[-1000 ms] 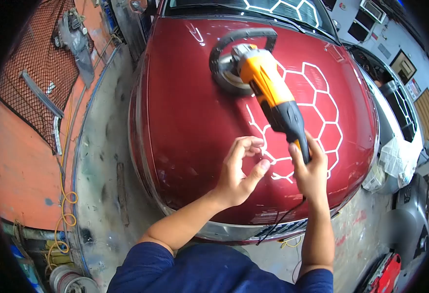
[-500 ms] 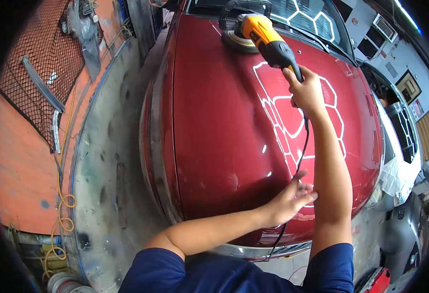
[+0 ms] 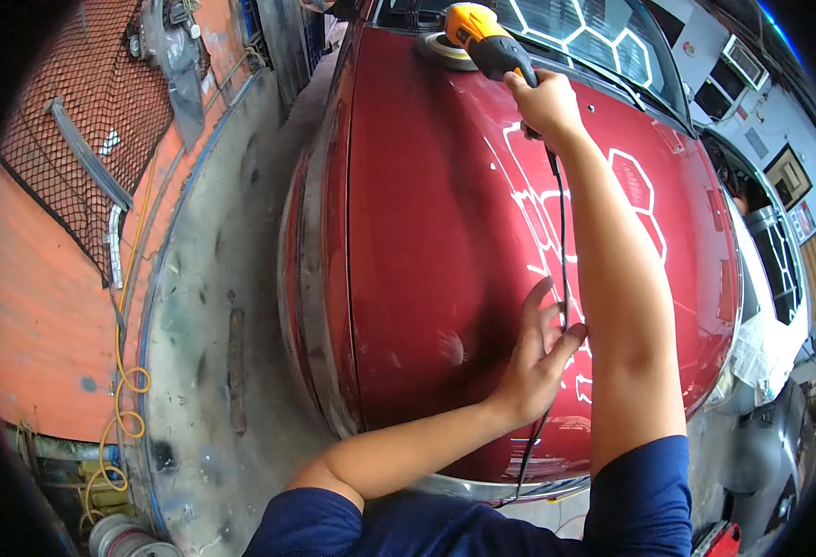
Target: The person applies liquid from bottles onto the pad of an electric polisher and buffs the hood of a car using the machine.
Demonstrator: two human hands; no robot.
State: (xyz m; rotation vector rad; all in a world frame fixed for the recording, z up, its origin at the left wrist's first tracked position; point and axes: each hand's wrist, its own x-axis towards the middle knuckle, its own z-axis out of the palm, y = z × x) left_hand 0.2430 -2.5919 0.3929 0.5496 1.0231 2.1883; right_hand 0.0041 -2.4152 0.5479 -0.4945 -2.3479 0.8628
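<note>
My right hand point(image 3: 551, 107), at the end of a stretched arm, is wrapped around the black rear handle of a yellow and black car polisher point(image 3: 475, 26). Its round pad point(image 3: 447, 53) lies against the red car hood point(image 3: 417, 204) at the far left corner, close to the windshield. A black power cord point(image 3: 563, 218) runs down from the handle past my forearm. Lower down, my left hand point(image 3: 533, 362) is open above the hood, fingers apart, beside the cord. Whether those fingers touch the cord, I cannot tell.
An orange wall point(image 3: 45, 306) with black netting point(image 3: 83, 121) stands left of the car. A yellow coiled hose point(image 3: 134, 381) hangs there. Concrete floor point(image 3: 203, 278) runs between wall and car. A white car point(image 3: 768, 278) stands to the right.
The polisher and my right hand have moved slightly farther away and to the left. My left hand has risen along the cord, its fingers now pointing upward. The view has shifted a little.
</note>
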